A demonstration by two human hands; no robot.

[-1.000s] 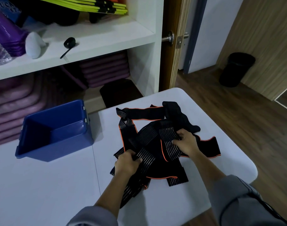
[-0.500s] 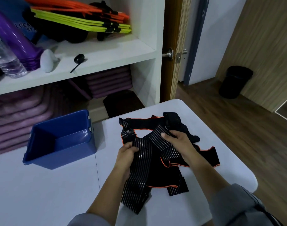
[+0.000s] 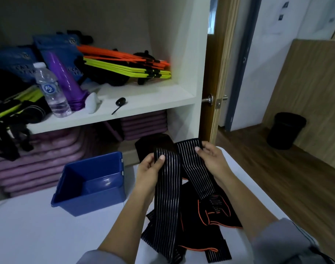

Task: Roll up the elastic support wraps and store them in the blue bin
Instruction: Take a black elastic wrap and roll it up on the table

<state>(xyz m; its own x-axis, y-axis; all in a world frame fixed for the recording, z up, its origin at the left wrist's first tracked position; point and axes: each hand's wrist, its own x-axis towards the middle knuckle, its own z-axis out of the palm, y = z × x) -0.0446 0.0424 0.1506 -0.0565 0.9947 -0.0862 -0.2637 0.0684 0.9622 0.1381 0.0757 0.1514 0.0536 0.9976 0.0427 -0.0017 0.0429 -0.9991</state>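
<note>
Above the white table [image 3: 39,231], my left hand [image 3: 150,170] and right hand [image 3: 213,161] each pinch an end of one striped black wrap [image 3: 167,197], thumbs pressed on top, so it hangs in a loop. Below it, the other wraps [image 3: 212,220] with orange edging lie tangled on the table. To my left the blue bin [image 3: 90,184] sits open.

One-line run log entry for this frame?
left hand: gripping striped wrap | right hand: gripping wrap | blue bin: empty | rolling: not started
</note>
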